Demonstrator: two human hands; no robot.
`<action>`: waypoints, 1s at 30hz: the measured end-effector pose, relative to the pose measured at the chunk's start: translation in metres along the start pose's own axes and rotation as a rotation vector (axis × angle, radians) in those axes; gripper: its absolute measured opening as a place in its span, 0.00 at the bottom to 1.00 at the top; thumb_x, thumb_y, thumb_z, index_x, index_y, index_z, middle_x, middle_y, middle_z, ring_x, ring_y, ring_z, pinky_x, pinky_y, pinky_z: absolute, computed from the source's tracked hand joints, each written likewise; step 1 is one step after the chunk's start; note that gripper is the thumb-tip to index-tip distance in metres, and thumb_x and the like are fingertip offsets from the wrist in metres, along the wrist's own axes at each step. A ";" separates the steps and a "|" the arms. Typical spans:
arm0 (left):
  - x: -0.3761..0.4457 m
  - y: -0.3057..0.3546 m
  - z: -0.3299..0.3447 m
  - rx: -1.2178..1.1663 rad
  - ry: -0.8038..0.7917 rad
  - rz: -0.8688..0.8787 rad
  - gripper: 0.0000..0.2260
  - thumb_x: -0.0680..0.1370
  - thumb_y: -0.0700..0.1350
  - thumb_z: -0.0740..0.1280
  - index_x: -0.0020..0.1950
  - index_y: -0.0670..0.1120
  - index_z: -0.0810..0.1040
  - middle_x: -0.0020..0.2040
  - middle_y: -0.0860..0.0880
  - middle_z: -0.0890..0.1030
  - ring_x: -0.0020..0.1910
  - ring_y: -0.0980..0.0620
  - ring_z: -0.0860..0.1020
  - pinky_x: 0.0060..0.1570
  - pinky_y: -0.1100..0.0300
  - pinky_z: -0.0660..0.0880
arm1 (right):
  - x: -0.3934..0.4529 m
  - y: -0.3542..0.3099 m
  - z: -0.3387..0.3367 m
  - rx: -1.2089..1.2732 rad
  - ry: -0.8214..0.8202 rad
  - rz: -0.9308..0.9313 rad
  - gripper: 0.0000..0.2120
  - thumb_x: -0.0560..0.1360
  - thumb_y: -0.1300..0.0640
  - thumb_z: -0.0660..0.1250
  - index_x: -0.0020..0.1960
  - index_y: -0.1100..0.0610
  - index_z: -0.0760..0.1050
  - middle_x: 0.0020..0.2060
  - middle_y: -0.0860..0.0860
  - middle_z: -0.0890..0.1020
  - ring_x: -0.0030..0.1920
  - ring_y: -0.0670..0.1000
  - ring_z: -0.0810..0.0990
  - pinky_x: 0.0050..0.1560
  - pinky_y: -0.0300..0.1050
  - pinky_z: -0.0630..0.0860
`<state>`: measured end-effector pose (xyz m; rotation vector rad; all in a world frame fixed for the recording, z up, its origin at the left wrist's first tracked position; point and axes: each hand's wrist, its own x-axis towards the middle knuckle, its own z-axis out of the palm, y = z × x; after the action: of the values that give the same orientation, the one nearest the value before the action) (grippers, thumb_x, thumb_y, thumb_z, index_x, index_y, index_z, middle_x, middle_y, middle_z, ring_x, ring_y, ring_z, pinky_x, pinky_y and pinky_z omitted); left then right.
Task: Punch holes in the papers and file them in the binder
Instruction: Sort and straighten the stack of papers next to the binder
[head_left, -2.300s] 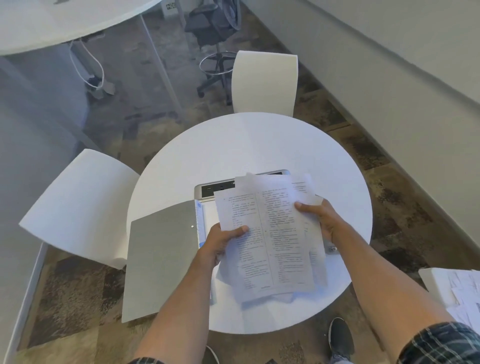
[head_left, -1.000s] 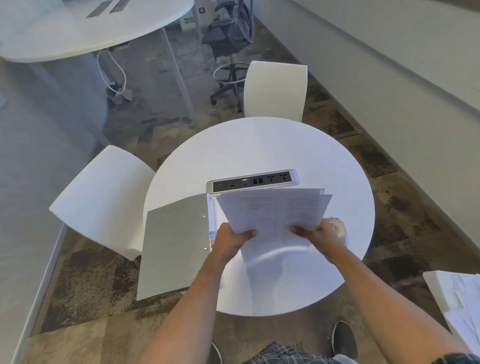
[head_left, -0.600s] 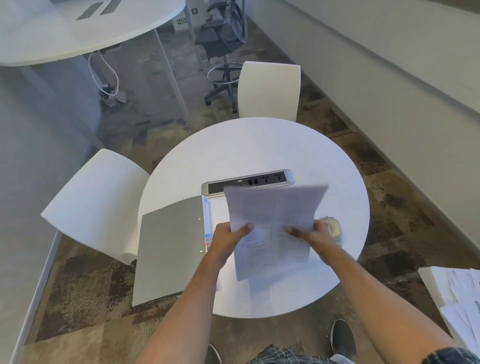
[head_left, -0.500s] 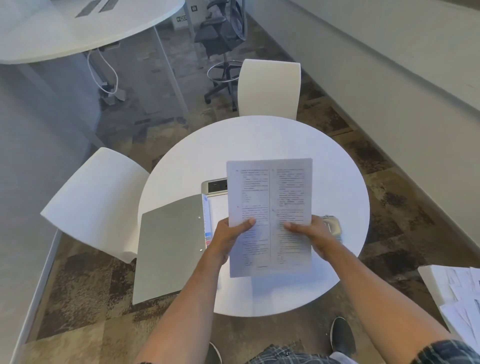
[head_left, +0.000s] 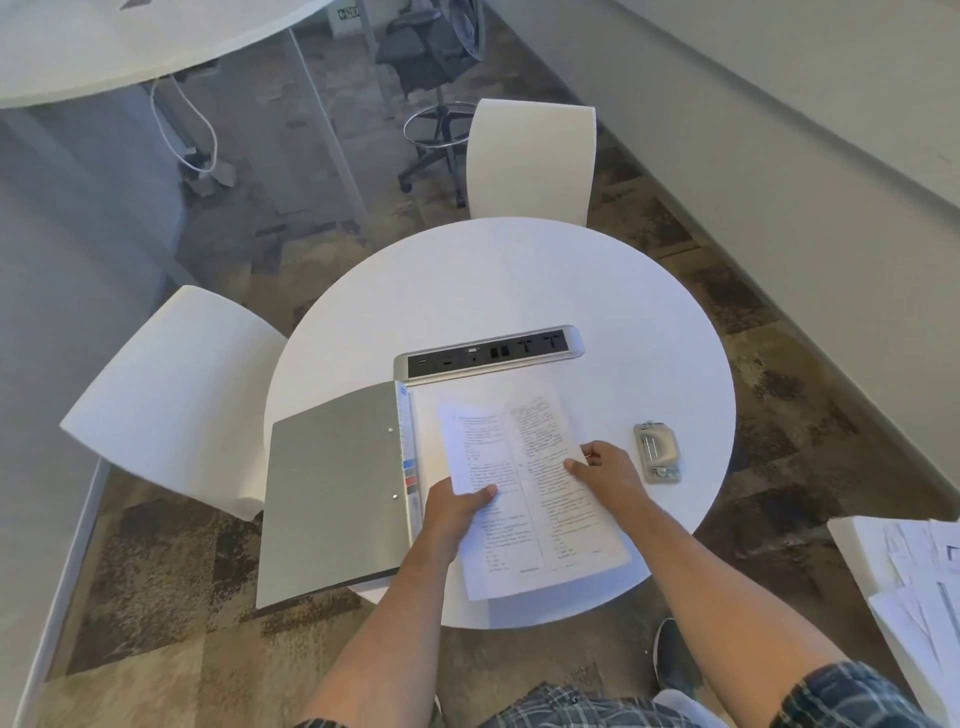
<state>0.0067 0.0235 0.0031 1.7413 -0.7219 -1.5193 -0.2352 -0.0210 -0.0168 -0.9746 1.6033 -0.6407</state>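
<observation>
Papers (head_left: 524, 483) between both hands' fingers (head_left: 480, 492)

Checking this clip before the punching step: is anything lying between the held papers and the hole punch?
Nothing visible. The papers, held by both the left hand and right hand, have only bare round table between them and the hole punch to their right.

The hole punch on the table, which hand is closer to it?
Right. The right hand rests on the papers just beside the hole punch, not touching it. The left hand grips the papers' far side, by the binder.
</observation>
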 end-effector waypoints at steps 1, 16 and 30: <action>0.001 -0.006 0.000 0.018 0.010 -0.010 0.12 0.74 0.38 0.78 0.56 0.45 0.84 0.54 0.45 0.87 0.47 0.48 0.86 0.46 0.55 0.82 | 0.003 0.005 0.001 -0.038 0.003 0.010 0.08 0.76 0.55 0.74 0.54 0.56 0.81 0.47 0.52 0.87 0.49 0.55 0.87 0.54 0.58 0.84; -0.010 0.030 0.029 0.006 -0.069 0.012 0.14 0.81 0.55 0.66 0.53 0.46 0.85 0.51 0.49 0.87 0.39 0.48 0.81 0.35 0.58 0.71 | -0.024 -0.036 0.035 -0.134 -0.365 -0.089 0.31 0.69 0.27 0.71 0.65 0.44 0.76 0.56 0.44 0.84 0.55 0.46 0.84 0.52 0.46 0.81; 0.005 0.023 0.026 -0.123 -0.142 -0.150 0.22 0.77 0.61 0.71 0.61 0.46 0.82 0.51 0.49 0.88 0.54 0.44 0.84 0.59 0.44 0.80 | -0.024 -0.028 -0.026 0.483 -0.330 0.013 0.16 0.78 0.69 0.69 0.64 0.62 0.79 0.58 0.62 0.86 0.57 0.65 0.85 0.60 0.66 0.80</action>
<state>-0.0176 0.0022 0.0172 1.6387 -0.5646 -1.7647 -0.2513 -0.0170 0.0247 -0.6668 1.0931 -0.7686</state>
